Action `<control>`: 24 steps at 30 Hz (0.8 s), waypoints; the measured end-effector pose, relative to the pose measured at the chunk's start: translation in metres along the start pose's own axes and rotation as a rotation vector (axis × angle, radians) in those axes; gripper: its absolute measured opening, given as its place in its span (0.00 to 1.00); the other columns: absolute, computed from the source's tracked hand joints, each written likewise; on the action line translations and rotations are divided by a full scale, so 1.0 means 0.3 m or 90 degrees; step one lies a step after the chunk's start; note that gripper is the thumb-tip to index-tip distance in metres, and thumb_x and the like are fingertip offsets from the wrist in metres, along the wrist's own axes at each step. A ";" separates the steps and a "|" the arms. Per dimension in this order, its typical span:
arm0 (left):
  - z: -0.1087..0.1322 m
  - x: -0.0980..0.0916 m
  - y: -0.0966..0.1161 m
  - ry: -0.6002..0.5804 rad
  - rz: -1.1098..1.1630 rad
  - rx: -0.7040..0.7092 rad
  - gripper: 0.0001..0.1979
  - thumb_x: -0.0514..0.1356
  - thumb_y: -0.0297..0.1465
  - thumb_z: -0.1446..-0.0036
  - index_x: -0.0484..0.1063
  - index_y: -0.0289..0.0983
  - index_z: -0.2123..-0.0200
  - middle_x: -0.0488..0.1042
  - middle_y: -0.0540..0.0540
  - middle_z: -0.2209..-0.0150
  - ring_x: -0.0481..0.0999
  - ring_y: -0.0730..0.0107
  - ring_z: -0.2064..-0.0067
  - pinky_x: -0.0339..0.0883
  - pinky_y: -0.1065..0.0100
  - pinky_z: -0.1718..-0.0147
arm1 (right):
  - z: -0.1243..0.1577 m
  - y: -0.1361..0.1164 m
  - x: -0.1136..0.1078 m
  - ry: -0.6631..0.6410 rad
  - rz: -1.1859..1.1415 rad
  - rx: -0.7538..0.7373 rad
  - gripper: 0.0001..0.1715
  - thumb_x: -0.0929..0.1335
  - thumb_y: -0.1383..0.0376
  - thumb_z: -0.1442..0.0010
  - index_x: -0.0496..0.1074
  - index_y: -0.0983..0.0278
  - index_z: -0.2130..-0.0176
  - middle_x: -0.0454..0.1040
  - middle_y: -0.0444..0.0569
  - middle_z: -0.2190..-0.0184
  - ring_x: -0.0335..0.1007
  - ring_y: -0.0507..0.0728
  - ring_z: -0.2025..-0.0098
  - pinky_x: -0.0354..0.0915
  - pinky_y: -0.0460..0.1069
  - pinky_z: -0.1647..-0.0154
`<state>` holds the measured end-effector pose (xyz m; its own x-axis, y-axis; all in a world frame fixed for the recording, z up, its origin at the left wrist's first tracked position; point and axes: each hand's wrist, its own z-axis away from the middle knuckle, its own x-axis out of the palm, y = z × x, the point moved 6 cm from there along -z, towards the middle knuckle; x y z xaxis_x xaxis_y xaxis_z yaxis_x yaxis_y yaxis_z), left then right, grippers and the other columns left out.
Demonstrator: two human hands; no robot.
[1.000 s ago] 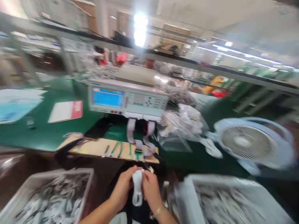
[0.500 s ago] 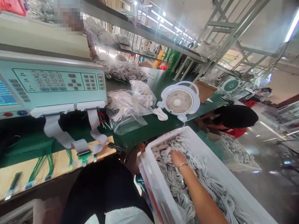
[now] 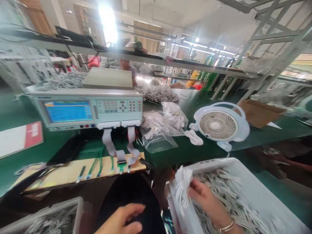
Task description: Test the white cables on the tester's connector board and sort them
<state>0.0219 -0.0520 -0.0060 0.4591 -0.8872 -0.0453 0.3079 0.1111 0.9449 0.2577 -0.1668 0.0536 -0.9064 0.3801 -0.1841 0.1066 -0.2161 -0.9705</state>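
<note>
My right hand (image 3: 203,195) grips a bundle of white cable (image 3: 183,186) by its side, above the left rim of a white plastic bin (image 3: 234,164). Many coiled grey-white cable bundles (image 3: 226,188) fill that bin under my wrist. Over my dark-clothed lap, my left hand (image 3: 124,219) has thumb and fingers apart and holds nothing. A second bin (image 3: 79,208) with more cable bundles stands at the lower left.
On the green table (image 3: 161,159) stand a tester with a blue screen (image 3: 68,112), clear bags of white cable (image 3: 161,125), a loose white coil (image 3: 194,137) and a fan (image 3: 216,125). A wooden board (image 3: 107,165) with connectors lies along the front edge.
My right hand has come up out of the bin with a cable bundle. My left hand has come into view over my lap. The view has swung left.
</note>
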 end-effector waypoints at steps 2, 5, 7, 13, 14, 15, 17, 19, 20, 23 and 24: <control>-0.014 0.052 0.094 -0.078 0.169 0.059 0.28 0.59 0.44 0.58 0.64 0.42 0.53 0.66 0.44 0.52 0.64 0.59 0.52 0.56 0.60 0.53 | -0.014 -0.066 0.211 -0.143 -0.092 -0.006 0.19 0.65 0.59 0.48 0.66 0.63 0.57 0.72 0.51 0.65 0.68 0.58 0.65 0.62 0.52 0.61; -0.028 0.045 0.150 -0.044 0.353 0.111 0.26 0.58 0.44 0.56 0.64 0.38 0.54 0.67 0.42 0.55 0.64 0.61 0.53 0.55 0.62 0.53 | -0.045 -0.117 0.403 -0.148 0.028 -0.087 0.11 0.65 0.60 0.48 0.69 0.62 0.64 0.71 0.49 0.67 0.66 0.58 0.63 0.60 0.52 0.60; -0.033 -0.001 0.120 0.053 0.399 0.111 0.25 0.60 0.43 0.59 0.68 0.35 0.59 0.70 0.42 0.60 0.66 0.62 0.56 0.56 0.64 0.56 | -0.073 -0.137 0.454 -0.060 0.165 -0.165 0.07 0.65 0.62 0.48 0.70 0.61 0.69 0.70 0.48 0.67 0.64 0.58 0.61 0.58 0.51 0.58; -0.004 -0.148 -0.008 0.281 0.121 0.100 0.16 0.58 0.41 0.56 0.69 0.34 0.70 0.69 0.47 0.73 0.66 0.69 0.70 0.58 0.71 0.68 | -0.152 -0.077 0.575 -0.064 0.228 -0.122 0.10 0.66 0.58 0.52 0.68 0.62 0.76 0.67 0.41 0.81 0.60 0.51 0.79 0.57 0.44 0.78; 0.004 -0.167 -0.016 0.313 0.038 0.091 0.15 0.58 0.41 0.56 0.69 0.35 0.71 0.68 0.48 0.74 0.65 0.69 0.70 0.57 0.71 0.68 | -0.160 -0.064 0.589 -0.056 0.229 -0.114 0.10 0.68 0.58 0.53 0.68 0.63 0.77 0.67 0.40 0.82 0.60 0.50 0.79 0.56 0.44 0.79; 0.011 -0.181 -0.021 0.338 -0.030 0.083 0.14 0.59 0.40 0.58 0.69 0.36 0.70 0.68 0.48 0.73 0.65 0.69 0.69 0.57 0.71 0.68 | -0.167 -0.048 0.601 -0.049 0.217 -0.103 0.11 0.68 0.58 0.54 0.67 0.64 0.77 0.67 0.40 0.83 0.60 0.50 0.79 0.56 0.44 0.79; 0.016 -0.193 -0.024 0.357 -0.095 0.077 0.20 0.64 0.36 0.64 0.67 0.38 0.64 0.69 0.48 0.71 0.65 0.67 0.68 0.57 0.71 0.67 | -0.176 -0.010 0.625 -0.062 0.144 -0.064 0.12 0.66 0.58 0.51 0.68 0.64 0.75 0.68 0.42 0.81 0.62 0.51 0.78 0.57 0.44 0.79; 0.013 -0.189 -0.023 0.351 -0.069 0.083 0.29 0.65 0.32 0.68 0.63 0.40 0.58 0.69 0.48 0.67 0.66 0.65 0.65 0.57 0.70 0.65 | -0.182 0.027 0.643 -0.083 0.047 -0.019 0.13 0.64 0.57 0.48 0.68 0.65 0.71 0.70 0.45 0.78 0.65 0.53 0.75 0.60 0.44 0.79; 0.011 -0.184 -0.020 0.354 -0.037 0.089 0.30 0.65 0.30 0.67 0.62 0.40 0.56 0.69 0.47 0.65 0.66 0.65 0.63 0.57 0.70 0.63 | -0.184 0.041 0.645 -0.085 0.013 -0.004 0.14 0.63 0.56 0.47 0.68 0.66 0.70 0.71 0.46 0.77 0.66 0.54 0.74 0.60 0.44 0.80; 0.012 -0.167 -0.005 0.382 0.079 0.129 0.28 0.63 0.27 0.63 0.61 0.39 0.55 0.66 0.45 0.58 0.64 0.64 0.56 0.56 0.70 0.58 | -0.202 0.065 0.626 -0.033 -0.020 0.001 0.15 0.62 0.55 0.47 0.66 0.65 0.68 0.70 0.44 0.79 0.65 0.53 0.78 0.58 0.43 0.84; 0.010 -0.159 -0.001 0.379 0.119 0.144 0.26 0.62 0.28 0.62 0.61 0.38 0.55 0.66 0.44 0.57 0.63 0.64 0.55 0.56 0.70 0.58 | -0.210 0.068 0.615 -0.010 -0.022 -0.006 0.15 0.63 0.55 0.47 0.66 0.64 0.67 0.69 0.43 0.80 0.64 0.52 0.80 0.57 0.43 0.85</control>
<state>-0.0027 -0.0110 -0.0031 0.8900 -0.4556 0.0164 0.0249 0.0846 0.9961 0.1184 -0.0444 -0.0100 -0.9162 0.3725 -0.1475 0.0781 -0.1950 -0.9777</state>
